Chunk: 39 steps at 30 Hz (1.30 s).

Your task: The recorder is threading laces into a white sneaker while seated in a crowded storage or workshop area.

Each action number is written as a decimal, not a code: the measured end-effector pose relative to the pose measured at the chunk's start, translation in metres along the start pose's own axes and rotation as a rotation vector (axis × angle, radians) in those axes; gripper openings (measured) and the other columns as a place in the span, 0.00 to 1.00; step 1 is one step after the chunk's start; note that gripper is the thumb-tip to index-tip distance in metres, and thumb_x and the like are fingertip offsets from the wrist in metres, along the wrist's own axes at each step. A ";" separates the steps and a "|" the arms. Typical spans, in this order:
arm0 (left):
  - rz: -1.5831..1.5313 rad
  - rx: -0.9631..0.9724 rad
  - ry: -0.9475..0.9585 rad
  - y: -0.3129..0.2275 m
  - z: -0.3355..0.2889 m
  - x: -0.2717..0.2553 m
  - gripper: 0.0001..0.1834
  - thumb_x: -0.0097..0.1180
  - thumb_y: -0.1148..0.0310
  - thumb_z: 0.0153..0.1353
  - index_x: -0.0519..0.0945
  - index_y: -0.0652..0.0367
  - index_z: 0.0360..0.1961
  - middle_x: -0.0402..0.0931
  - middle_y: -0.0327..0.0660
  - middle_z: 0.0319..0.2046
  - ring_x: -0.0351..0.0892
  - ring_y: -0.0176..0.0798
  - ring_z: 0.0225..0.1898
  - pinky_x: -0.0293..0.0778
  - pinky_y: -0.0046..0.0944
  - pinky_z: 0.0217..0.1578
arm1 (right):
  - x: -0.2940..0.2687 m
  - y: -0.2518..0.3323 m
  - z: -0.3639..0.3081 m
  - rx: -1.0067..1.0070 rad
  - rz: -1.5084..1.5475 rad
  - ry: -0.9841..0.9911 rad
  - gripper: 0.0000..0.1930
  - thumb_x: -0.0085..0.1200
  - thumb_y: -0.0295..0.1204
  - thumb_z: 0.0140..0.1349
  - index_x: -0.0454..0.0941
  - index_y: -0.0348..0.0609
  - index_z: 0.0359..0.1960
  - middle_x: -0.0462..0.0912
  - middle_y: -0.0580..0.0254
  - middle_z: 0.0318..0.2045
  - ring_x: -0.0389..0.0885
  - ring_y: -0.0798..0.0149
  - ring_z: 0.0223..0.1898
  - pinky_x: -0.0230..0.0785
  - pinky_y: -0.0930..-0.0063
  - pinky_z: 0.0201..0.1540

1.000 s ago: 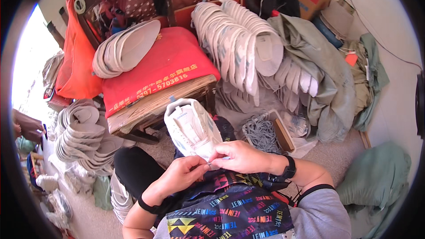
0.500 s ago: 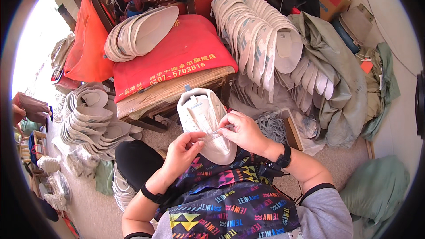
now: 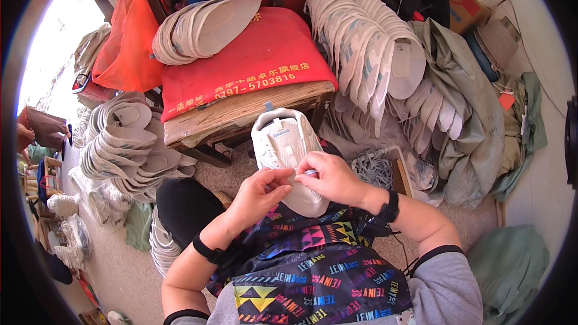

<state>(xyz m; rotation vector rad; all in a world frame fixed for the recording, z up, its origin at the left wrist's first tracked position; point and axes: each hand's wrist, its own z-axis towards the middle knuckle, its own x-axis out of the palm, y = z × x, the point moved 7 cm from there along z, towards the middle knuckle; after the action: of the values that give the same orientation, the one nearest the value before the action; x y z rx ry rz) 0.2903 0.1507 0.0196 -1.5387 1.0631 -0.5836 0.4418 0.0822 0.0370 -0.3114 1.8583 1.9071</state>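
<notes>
From my end, the pale shoe upper point(image 3: 284, 144) sits over the wearer's lap, toe near and heel far, just on the near side of the wooden tabletop point(image 3: 253, 106). I have the left hand point(image 3: 260, 194) at the shoe's left side, index finger and thumb bent toward its middle; I cannot tell whether they grasp anything. The right hand point(image 3: 338, 179) lies over the right side with fingers curled in, a small pale-blue bit showing at them, but their grip is too hidden for me to tell.

Far left, nested uppers point(image 3: 186, 35) rest on the red cloth point(image 3: 274, 54) covering the tabletop. To the right I see a longer double row point(image 3: 364, 48) and, nearer, grey laces point(image 3: 372, 168) in an open box point(image 3: 402, 176).
</notes>
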 end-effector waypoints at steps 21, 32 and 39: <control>-0.072 0.111 -0.100 -0.019 -0.005 0.001 0.17 0.56 0.82 0.62 0.73 0.64 0.52 0.76 0.39 0.48 0.78 0.30 0.47 0.80 0.30 0.44 | -0.007 -0.028 -0.010 0.186 0.203 -0.100 0.08 0.58 0.29 0.63 0.77 0.37 0.38 0.80 0.60 0.33 0.80 0.70 0.33 0.73 0.74 0.37; -0.036 0.114 -0.129 -0.018 -0.002 0.000 0.18 0.57 0.82 0.60 0.73 0.65 0.52 0.78 0.41 0.47 0.80 0.31 0.46 0.79 0.29 0.41 | -0.014 -0.006 -0.004 0.067 -0.055 -0.058 0.06 0.59 0.27 0.61 0.77 0.37 0.35 0.79 0.57 0.32 0.80 0.64 0.32 0.73 0.71 0.35; 0.070 0.136 -0.142 -0.025 0.007 -0.005 0.17 0.59 0.81 0.59 0.75 0.65 0.50 0.79 0.41 0.45 0.80 0.31 0.43 0.79 0.30 0.41 | -0.003 -0.014 0.006 -0.002 0.064 0.007 0.06 0.60 0.29 0.60 0.79 0.41 0.34 0.80 0.56 0.30 0.81 0.60 0.31 0.71 0.69 0.34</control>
<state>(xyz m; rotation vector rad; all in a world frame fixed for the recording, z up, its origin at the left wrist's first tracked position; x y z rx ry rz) 0.3012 0.1575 0.0421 -1.3973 0.9454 -0.4815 0.4515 0.0870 0.0264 -0.2625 1.8918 1.9525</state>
